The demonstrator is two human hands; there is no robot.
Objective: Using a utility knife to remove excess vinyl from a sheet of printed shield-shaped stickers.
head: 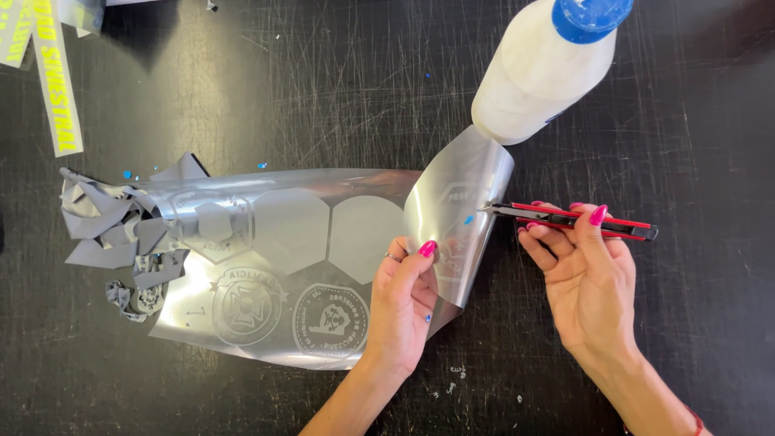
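A shiny silver vinyl sheet (291, 242) with cut badge shapes lies on the black scratched table (323, 81). Its right end (460, 202) curls upward. My left hand (404, 303) presses down on the sheet near that curl, fingers bent over its edge. My right hand (585, 278) holds a red and black utility knife (577, 221), with the blade tip touching the curled part of the sheet.
A white plastic bottle with a blue cap (545, 64) stands just behind the curl. Crumpled grey vinyl scraps (121, 234) pile up at the sheet's left end. Yellow lettered strips (52, 81) lie at the far left corner.
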